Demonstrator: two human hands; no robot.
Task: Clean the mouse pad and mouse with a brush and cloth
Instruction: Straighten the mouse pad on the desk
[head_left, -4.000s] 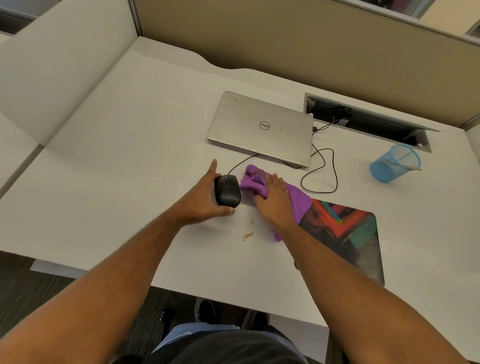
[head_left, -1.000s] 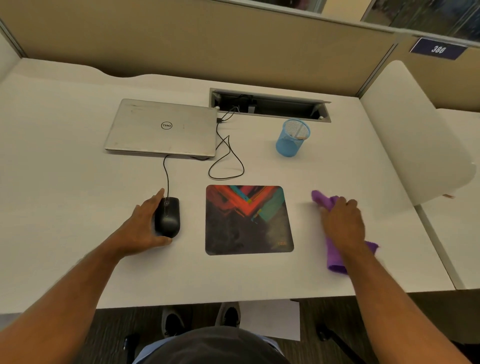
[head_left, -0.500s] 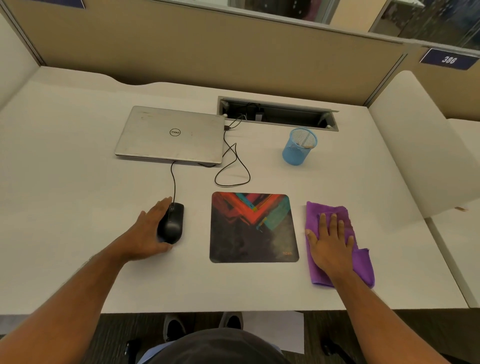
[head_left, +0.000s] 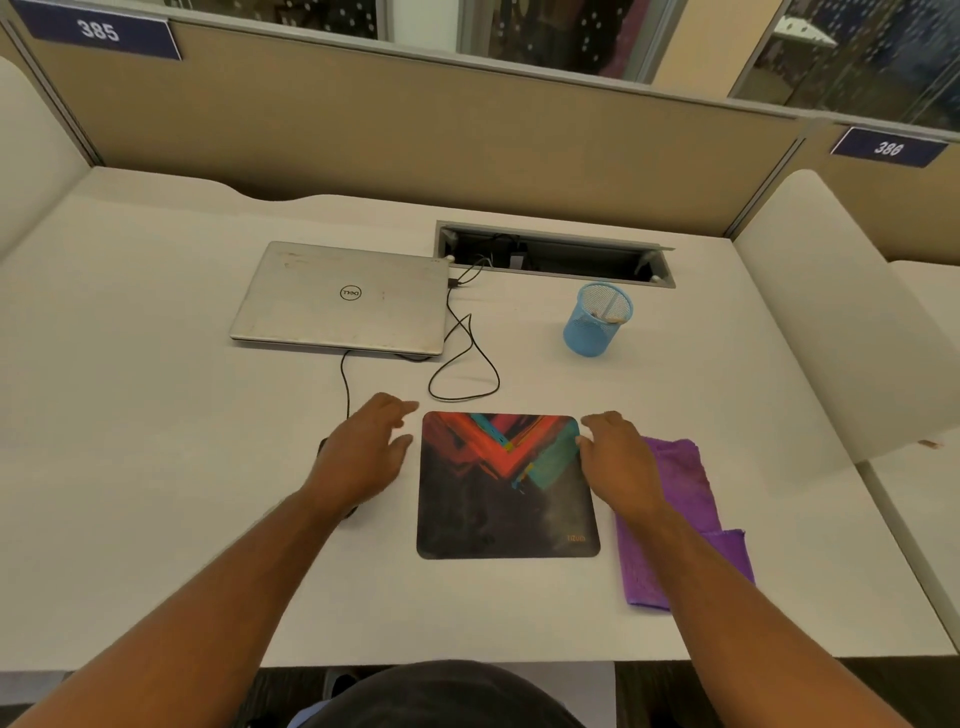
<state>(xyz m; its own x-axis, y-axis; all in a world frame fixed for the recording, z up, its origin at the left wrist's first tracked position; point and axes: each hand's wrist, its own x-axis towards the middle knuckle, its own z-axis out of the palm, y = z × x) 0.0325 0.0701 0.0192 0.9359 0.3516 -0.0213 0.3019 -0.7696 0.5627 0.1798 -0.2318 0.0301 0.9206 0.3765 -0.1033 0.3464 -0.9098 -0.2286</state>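
The dark mouse pad (head_left: 506, 499) with red and teal stripes lies flat near the desk's front. My left hand (head_left: 366, 454) hovers just left of it, fingers loose, holding nothing; it covers the black mouse, of which only dark slivers (head_left: 323, 446) show. My right hand (head_left: 615, 462) is at the pad's upper right edge, fingers relaxed and close to the rim. A purple cloth (head_left: 680, 519) lies spread on the desk to the right, partly under my right forearm. No brush is plainly visible.
A closed silver laptop (head_left: 343, 299) sits behind, its black cable (head_left: 467, 364) looping toward the pad. A blue mesh pen cup (head_left: 597, 319) stands at back right. An open cable tray (head_left: 553, 257) is recessed in the white desk (head_left: 156, 441). Partition walls surround it.
My right hand has come off the purple cloth and moved left to the pad's edge. My left hand has lifted from gripping the mouse and opened above it.
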